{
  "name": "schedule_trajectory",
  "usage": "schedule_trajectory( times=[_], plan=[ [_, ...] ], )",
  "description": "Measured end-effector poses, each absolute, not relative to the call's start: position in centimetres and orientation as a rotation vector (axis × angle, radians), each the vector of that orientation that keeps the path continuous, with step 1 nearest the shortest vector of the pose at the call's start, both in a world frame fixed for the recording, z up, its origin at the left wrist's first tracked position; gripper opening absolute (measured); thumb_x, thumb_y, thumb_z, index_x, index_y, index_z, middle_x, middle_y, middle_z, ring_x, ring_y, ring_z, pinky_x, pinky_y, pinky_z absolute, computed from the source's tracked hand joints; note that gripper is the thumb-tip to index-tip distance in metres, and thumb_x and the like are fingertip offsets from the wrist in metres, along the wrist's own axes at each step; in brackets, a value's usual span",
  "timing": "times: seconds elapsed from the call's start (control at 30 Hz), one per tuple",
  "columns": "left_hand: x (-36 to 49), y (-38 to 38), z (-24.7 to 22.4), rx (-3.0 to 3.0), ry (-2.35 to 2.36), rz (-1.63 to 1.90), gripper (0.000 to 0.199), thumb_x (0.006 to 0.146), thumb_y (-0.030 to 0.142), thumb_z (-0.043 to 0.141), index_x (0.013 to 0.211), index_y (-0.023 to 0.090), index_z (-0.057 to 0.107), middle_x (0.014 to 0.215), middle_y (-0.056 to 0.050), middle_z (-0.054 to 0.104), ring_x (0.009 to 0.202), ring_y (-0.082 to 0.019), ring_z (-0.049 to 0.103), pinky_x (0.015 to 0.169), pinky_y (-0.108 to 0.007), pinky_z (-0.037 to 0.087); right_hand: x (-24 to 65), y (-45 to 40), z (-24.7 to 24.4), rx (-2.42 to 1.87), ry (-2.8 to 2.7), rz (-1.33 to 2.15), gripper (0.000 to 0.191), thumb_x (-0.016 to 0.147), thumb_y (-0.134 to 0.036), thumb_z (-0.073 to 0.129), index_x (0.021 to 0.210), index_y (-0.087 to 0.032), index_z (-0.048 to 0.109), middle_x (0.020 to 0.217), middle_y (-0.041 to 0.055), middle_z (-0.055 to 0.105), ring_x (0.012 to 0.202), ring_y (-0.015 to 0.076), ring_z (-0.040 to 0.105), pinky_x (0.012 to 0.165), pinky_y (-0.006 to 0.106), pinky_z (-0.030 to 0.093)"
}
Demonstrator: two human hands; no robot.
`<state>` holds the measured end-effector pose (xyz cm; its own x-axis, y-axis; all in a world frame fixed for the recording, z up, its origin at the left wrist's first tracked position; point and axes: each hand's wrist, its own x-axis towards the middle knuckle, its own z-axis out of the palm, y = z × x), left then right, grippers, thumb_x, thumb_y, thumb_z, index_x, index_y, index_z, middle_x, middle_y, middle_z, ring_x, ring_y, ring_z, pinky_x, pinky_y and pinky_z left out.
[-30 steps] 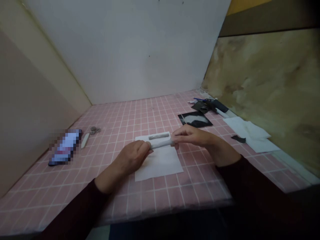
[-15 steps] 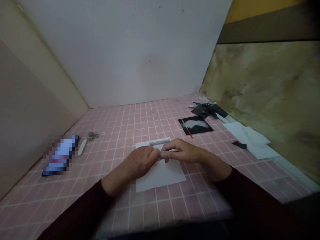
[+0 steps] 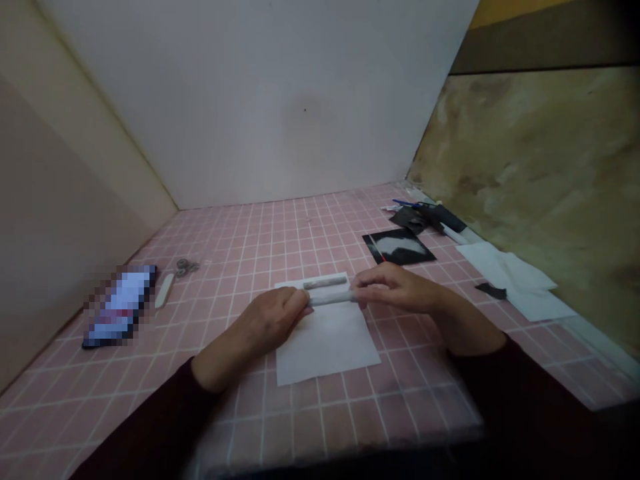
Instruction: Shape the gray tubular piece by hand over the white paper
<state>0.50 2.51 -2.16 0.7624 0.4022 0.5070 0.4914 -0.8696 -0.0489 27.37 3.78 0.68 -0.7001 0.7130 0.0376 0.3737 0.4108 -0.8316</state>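
Observation:
Between my two hands is a slim white-grey roll [image 3: 330, 299], which looks like tightly rolled paper, held level just over a white sheet [image 3: 327, 350]. My left hand [image 3: 270, 319] is closed on its left end, with the thumb on top. The right end is pinched by the fingers of my right hand [image 3: 393, 288]; my right fingertips are partly hidden. A second, similar grey-white roll [image 3: 325, 282] lies right behind it, along the far edge of the sheet.
Far left lie a blurred-out phone [image 3: 123, 303], a white strip [image 3: 164, 291] and small grey round pieces [image 3: 185, 267]. Behind my right hand is a black sheet with a white patch [image 3: 403, 245]. Dark pieces [image 3: 410, 219] and white papers [image 3: 520, 287] lie along the right wall.
My right hand has moved right, away from my left, so the roll between them now shows. The view has shifted slightly.

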Motion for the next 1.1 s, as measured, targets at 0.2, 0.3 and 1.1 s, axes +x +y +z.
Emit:
schedule_trajectory(
  times=[0.2,0.3,1.1],
  plan=[
    [1.3,2.1,-2.5,-2.825,-0.649,-0.735,0.03,0.108,0.028,0.033,0.081,0.02,0.044,0.067,0.0,0.055,0.057,-0.015,0.047,0.052,-0.028,0.036,25.9,3.3,0.2,-0.842,-2.314,1.207,0.035,0.095,-0.04,0.056,0.076,-0.014,0.069,0.069,0.0019,0.064,0.064,0.0122,0.054,0.062,0.026,0.037],
    [1.3,2.0,-2.6,-2.847,-0.668,-0.721,0.029,0.108,0.028,0.033,0.082,0.02,0.044,0.068,0.0,0.055,0.057,-0.014,0.047,0.052,-0.028,0.035,26.1,3.5,0.2,-0.893,-2.277,1.142,0.039,0.096,-0.038,0.053,0.067,-0.015,0.064,0.064,0.0002,0.059,0.061,0.011,0.05,0.059,0.026,0.035],
    [-0.1,2.2,-1.7,-2.76,-0.758,-0.73,0.027,0.106,0.026,0.038,0.082,0.02,0.046,0.069,-0.001,0.055,0.059,-0.015,0.049,0.053,-0.027,0.038,27.9,3.4,1.4,-1.01,-2.226,1.043,0.03,0.094,-0.04,0.058,0.081,-0.015,0.069,0.075,0.0007,0.061,0.068,0.012,0.051,0.064,0.027,0.037]
  ],
)
